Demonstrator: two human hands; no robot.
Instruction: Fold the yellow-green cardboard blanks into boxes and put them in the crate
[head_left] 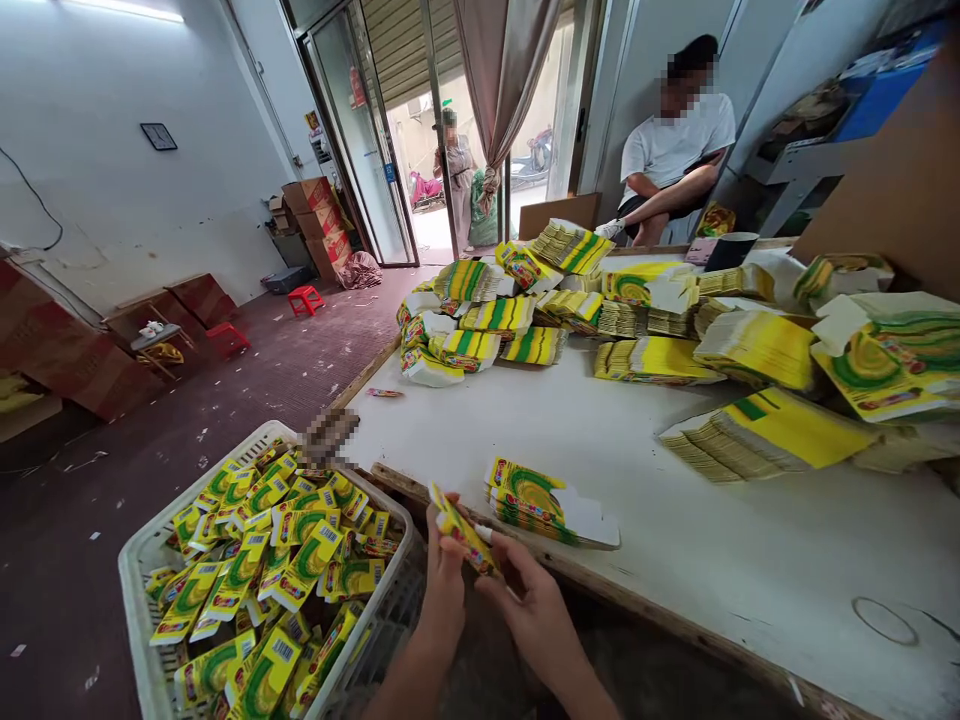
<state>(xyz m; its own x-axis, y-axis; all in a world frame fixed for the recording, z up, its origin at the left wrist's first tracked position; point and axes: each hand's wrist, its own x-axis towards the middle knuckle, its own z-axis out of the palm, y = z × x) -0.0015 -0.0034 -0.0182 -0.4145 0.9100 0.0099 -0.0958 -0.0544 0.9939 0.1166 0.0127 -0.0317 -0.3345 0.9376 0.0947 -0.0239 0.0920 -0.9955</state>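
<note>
Between my two hands, just off the table's front edge, is a small yellow and green carton (466,538). My left hand (442,575) grips it from the left side, fingers behind it. On its right end my right hand (525,595) closes with thumb and fingers, close to a white end flap. Just beyond, a short stack of flattened cartons (529,497) lies on the white tabletop (435,430), white flaps pointing right. To the left, a white plastic basket (131,580) is heaped with folded yellow cartons (247,570).
Bundles of flat cartons (480,315) cover the table's far side, with more stacks (757,345) at the right. A rubber band (885,620) lies at the right front. One person (679,150) sits beyond the table; another (454,170) stands by the doorway. A red stool (305,300) is on the floor.
</note>
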